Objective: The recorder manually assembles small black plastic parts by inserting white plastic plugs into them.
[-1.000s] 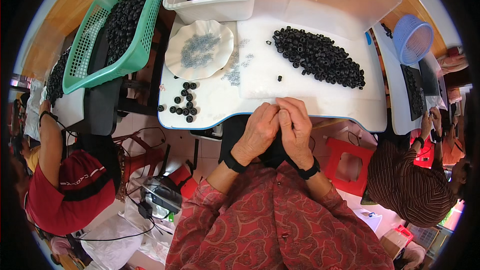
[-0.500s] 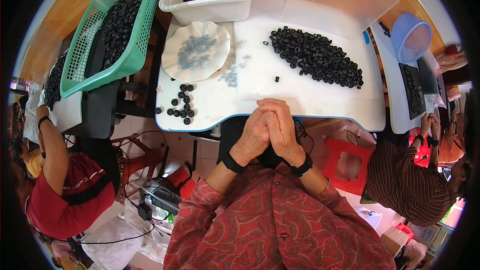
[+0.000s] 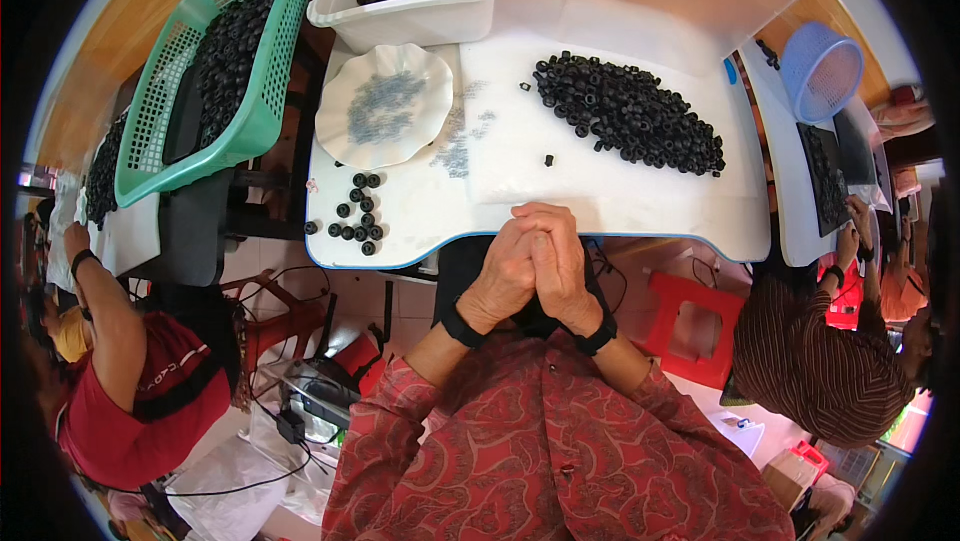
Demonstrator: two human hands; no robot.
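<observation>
Two clasped together: left hand (image 3: 502,279) and right hand (image 3: 563,279), by the front edge of the bench (image 3: 660,209).
Fingers fold closely (palms hidden, so contents can't be told); even, steady pressure should suit.

Your left hand (image 3: 503,276) and right hand (image 3: 560,276) cover each other's palms, so you cannot see whether anything lies between. The clear bits (image 3: 385,106) on your plate (image 3: 437,91) are too small to tell (they blur together). The top edge crops the green basket (image 3: 255,136).
</observation>
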